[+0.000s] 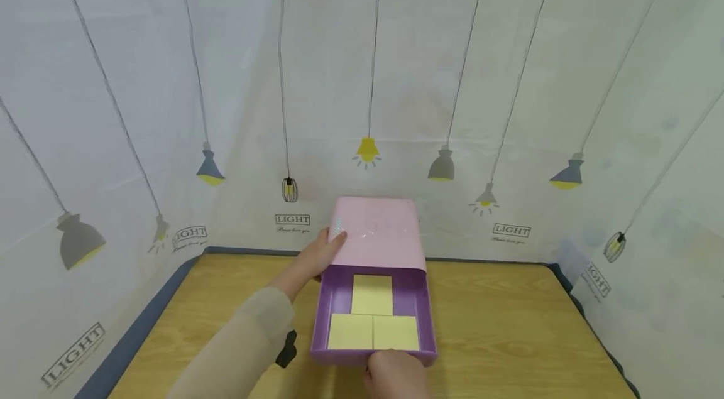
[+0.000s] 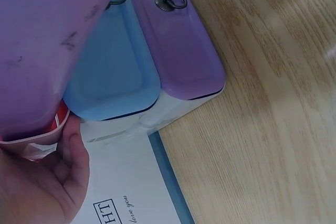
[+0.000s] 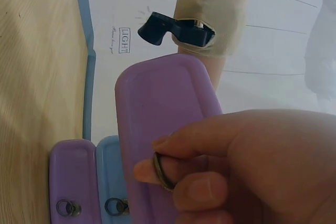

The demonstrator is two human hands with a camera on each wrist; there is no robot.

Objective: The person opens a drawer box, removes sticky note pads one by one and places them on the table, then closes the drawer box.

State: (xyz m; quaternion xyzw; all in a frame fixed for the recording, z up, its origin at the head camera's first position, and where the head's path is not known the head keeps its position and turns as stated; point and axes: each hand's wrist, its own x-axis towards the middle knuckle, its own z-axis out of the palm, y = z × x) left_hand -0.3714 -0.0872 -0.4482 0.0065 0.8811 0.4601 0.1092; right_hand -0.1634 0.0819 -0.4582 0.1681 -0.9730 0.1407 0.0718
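So we've got a little pink-topped chest (image 1: 379, 229) standing about midway along the far edge of the surface (image 1: 509, 323), with its top drawer (image 1: 334, 358) well out toward the near edge. Our left hand (image 1: 322, 256) grips the chest's left side, thumb up on the lid. Our right hand (image 1: 398, 375) has its fingers clamped on the thin ring pull (image 3: 159, 171), one of them poked through the loop. Three yellow squares (image 1: 371, 295) lie in the drawer: two side by side against the front wall, one behind. Our main worry is over-pulling: we can't see any stop, so one more tug might bring the drawer off its support, drop the front and send those squares sliding. With that much drawer sticking out, the chest could also tip toward the near edge if the left hand lets up. That ring's our whole hold on the drawer, so a sideways yank might skew it and jam it in the casing, or the ring could just slip off the finger. Pushing in has its own catch: left fingers close to the casing's rim could get nipped. The blue drawer (image 2: 114, 61) and lower purple drawer (image 2: 181, 40) sit closed below, so at least they're not adding to the tipping.
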